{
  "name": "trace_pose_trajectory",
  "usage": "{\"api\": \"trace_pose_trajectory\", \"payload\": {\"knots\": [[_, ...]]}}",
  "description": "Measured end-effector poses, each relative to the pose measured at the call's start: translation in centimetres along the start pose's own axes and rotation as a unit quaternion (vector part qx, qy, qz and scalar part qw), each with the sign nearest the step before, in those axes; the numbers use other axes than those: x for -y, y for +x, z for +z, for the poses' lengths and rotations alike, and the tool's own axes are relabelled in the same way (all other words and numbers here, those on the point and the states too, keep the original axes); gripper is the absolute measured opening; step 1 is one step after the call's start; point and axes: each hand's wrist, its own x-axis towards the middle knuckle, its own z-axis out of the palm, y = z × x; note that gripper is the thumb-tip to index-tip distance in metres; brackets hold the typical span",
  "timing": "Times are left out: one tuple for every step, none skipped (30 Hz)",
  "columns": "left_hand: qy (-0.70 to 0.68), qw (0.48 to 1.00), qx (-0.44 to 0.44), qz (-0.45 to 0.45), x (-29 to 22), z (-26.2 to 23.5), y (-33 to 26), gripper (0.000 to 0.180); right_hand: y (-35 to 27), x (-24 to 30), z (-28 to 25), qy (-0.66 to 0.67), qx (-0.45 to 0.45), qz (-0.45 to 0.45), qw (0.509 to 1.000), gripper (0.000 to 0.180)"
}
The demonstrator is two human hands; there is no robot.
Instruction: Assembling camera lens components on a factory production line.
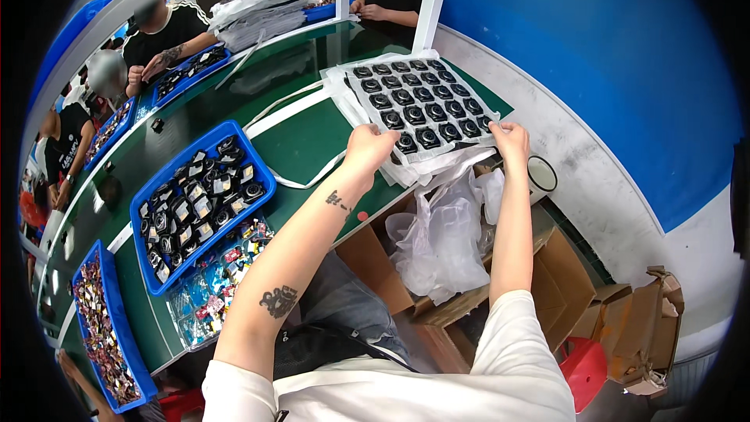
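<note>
A white tray (439, 155) filled with rows of round black watch-like parts (423, 94) lies at the far right end of the green table. My left hand (373, 147) is closed on its near left corner, thumb pointing in along the edge. At the near right corner, my right hand (512, 141) pinches the edge between thumb and fingers. Thin white sheeting (337, 87) shows under the tray's left side and hangs below its near edge. How much of that sheeting is in my fingers is hidden.
Left of me, a blue bin (269, 184) holds black parts, and another blue bin (139, 375) holds small colourful pieces. Clear plastic bags (445, 246) spill from a cardboard box (558, 281) below the tray. A white post (433, 4) stands behind it. Co-workers sit across the table.
</note>
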Motion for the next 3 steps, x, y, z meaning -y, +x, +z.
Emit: {"api": "trace_pose_trajectory", "payload": {"knots": [[-0.064,0.998,0.003,-0.026,-0.04,0.17,0.19,0.043,0.6,-0.09,-0.03,0.015,0.005,0.003,1.0,0.053],[-0.127,0.991,0.006,-0.051,-0.11,0.28,0.38,0.034,1.04,-0.25,-0.07,0.031,0.01,0.005,0.999,0.052],[-0.128,0.99,0.008,-0.05,-0.12,0.37,0.45,0.034,1.3,-0.44,-0.03,0.005,0.008,0.011,1.0,0.053]]}}
